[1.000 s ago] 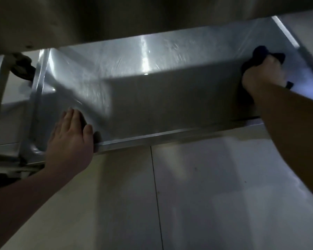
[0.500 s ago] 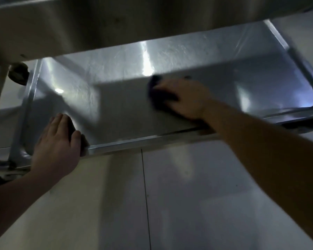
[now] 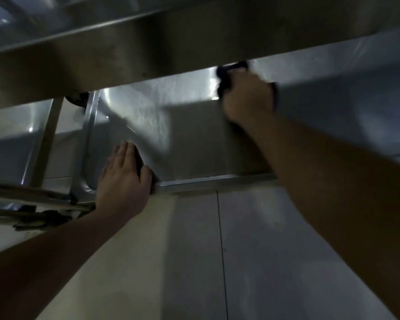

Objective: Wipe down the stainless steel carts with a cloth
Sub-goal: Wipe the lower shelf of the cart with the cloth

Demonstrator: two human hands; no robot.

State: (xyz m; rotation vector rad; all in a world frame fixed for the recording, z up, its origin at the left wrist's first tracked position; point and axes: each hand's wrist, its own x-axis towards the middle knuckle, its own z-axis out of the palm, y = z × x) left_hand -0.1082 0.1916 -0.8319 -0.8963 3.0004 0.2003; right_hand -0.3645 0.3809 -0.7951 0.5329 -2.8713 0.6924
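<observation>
Both hands on the shiny steel cart shelf — left hand flat, right hand clutching a dark cloth.

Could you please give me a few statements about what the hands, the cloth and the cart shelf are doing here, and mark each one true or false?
1. The right hand holds a dark cloth against the lower shelf. True.
2. The left hand holds a spray bottle. False: it rests on the front rim of the shelf near the left corner, fingers fairly straight, and holds nothing.
3. The cloth is at the front edge of the shelf. False: it is toward the back, just below the edge of the upper shelf.
4. The floor in front of the cart is tiled, with a joint line showing. True.
5. Both hands are on the cloth. False: only the right hand is.
</observation>
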